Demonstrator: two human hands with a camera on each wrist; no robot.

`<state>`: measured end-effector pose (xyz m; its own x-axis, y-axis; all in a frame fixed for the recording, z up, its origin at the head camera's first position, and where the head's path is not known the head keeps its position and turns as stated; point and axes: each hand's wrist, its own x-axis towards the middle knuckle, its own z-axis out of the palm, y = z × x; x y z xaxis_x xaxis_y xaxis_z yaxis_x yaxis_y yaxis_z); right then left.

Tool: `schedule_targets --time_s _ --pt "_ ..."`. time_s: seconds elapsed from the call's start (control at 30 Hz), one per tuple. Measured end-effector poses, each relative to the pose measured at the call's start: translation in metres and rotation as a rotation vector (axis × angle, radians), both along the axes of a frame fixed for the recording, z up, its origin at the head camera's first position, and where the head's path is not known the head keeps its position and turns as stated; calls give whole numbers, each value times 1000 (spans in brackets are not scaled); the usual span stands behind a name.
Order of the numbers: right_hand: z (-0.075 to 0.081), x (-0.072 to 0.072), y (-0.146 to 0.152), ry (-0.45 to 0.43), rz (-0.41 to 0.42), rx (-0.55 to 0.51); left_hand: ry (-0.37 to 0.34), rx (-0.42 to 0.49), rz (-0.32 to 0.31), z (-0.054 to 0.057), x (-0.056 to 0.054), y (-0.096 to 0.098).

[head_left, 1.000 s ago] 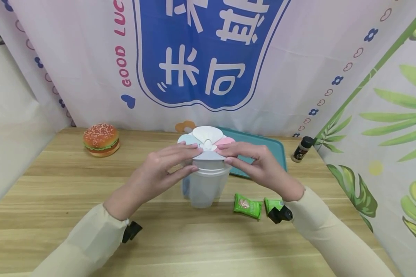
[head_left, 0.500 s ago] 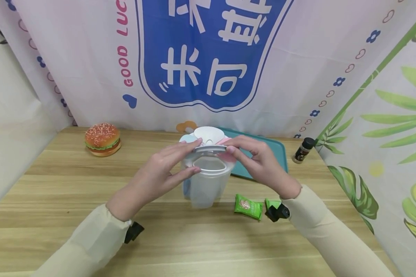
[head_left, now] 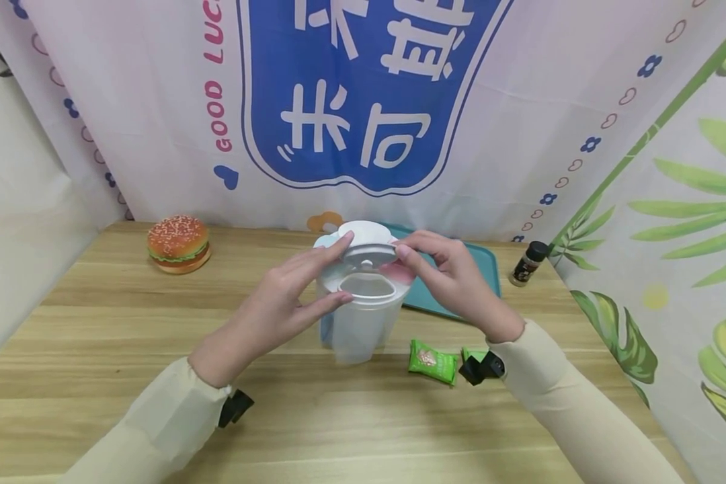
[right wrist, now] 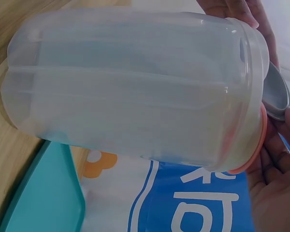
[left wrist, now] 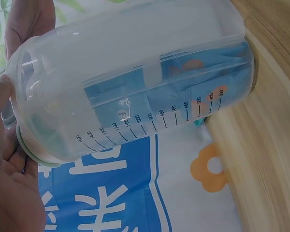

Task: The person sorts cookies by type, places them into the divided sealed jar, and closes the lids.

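A translucent plastic storage container (head_left: 366, 326) stands upright on the table, with white, pale blue, pink and grey flaps on its lid (head_left: 363, 232). The grey flap (head_left: 370, 255) is raised, baring the opening under it. My right hand (head_left: 454, 279) pinches that flap's edge between thumb and fingers. My left hand (head_left: 278, 296) touches the lid's left side with fairly straight fingers, its thumb at the rim. In the left wrist view, blue packets (left wrist: 121, 101) show through the wall beside a printed volume scale. The right wrist view shows the flap (right wrist: 275, 89) tilted away from the lid.
Two small green packets (head_left: 432, 361) lie right of the container, one partly hidden by the wrist camera. Behind it is a teal tray (head_left: 484, 269). A toy hamburger (head_left: 179, 243) sits at the back left, a black-capped seasoning bottle (head_left: 529, 263) at the back right.
The grey flap was flat a second ago and has swung up and back, uncovering the opening. My right hand has gone from resting on the lid to pinching the flap's edge.
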<state>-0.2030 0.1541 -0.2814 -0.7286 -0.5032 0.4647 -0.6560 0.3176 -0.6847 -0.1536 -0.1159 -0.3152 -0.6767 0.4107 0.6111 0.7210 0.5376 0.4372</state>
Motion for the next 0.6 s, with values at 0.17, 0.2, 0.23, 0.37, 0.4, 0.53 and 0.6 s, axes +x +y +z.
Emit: schedule_targets --time_s 0.17,0.2,0.23,0.37,0.4,0.53,0.6 --pt "1 -2 -1 -16 -1 -10 1 -14 -11 0 -1 -1" --pt "1 -2 -1 -21 1 -13 4 -13 -17 0 -1 -1" --pt "1 -2 -1 -25 4 -16 7 -12 -23 0 -1 -1" --pt "1 -3 0 -45 8 -25 24 -1 -48 1 -2 -2" --pt "1 -3 -1 -50 8 -27 26 1 -52 1 -2 -2" --pt "2 -3 -1 -66 8 -27 16 23 -66 2 -3 -1" --pt "2 -2 0 -72 7 -25 4 38 -74 2 -3 -1"
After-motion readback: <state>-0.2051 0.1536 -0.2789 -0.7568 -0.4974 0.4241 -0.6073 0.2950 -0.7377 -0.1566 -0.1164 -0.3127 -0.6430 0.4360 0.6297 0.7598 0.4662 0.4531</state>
